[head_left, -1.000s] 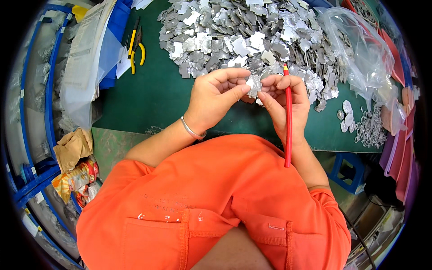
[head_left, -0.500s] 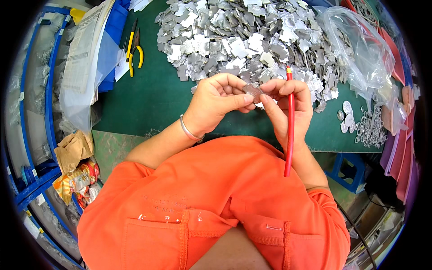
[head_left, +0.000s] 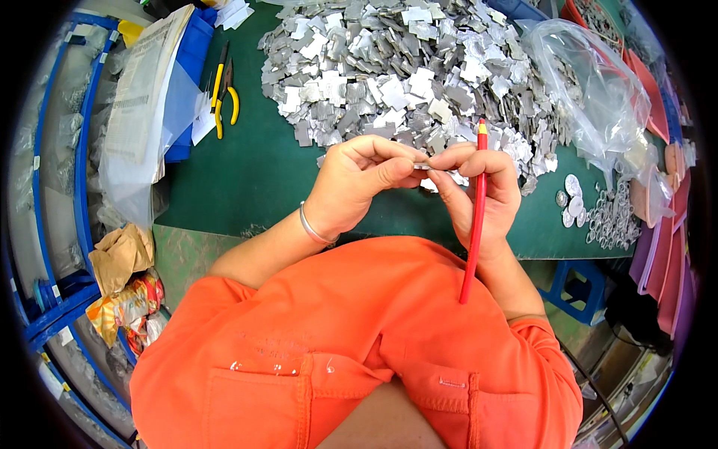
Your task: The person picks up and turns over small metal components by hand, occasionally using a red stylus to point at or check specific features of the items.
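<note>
My left hand (head_left: 357, 183) and my right hand (head_left: 479, 187) meet over the green table (head_left: 254, 172), just in front of a big heap of small grey metal squares (head_left: 404, 67). Between the fingertips of both hands sits one small grey metal piece (head_left: 422, 165), seen edge-on. My right hand also grips a long red pencil-like stick (head_left: 473, 224) that runs from above the knuckles down to my orange sleeve. A thin bracelet circles my left wrist.
Yellow-handled pliers (head_left: 224, 93) lie at the table's back left beside a bagged stack of papers (head_left: 138, 97). A clear plastic bag (head_left: 598, 90) and small round metal parts (head_left: 598, 213) lie to the right, with pink trays (head_left: 666, 247) at the right edge. Blue rack (head_left: 45, 299) stands at left.
The grey piece was held face-up and a little higher; both hands have drawn slightly closer to me and now pinch it edge-on between the fingertips. The red stick stays in my right hand.
</note>
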The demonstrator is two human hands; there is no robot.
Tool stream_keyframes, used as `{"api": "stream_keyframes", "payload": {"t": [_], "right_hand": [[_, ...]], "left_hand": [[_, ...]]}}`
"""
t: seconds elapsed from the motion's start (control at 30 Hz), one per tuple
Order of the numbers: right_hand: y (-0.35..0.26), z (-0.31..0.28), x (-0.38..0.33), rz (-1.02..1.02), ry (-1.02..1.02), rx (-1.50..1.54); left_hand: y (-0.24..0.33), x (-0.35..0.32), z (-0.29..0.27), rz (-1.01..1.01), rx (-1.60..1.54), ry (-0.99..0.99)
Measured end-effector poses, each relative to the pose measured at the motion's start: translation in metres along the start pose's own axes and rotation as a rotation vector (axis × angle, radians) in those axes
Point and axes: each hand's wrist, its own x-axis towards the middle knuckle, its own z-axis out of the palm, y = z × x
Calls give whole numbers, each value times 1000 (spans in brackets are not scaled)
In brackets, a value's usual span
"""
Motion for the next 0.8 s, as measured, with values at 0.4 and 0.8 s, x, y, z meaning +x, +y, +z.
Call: {"api": "stream_keyframes", "payload": {"t": [0.4,0.8], "right_hand": [[8,6,-3,259,116,190],[3,-77,176,-458,391,-742]], "left_hand": [[-11,6,1,500,388,-6],[7,22,-17,733,1242,137]]}}
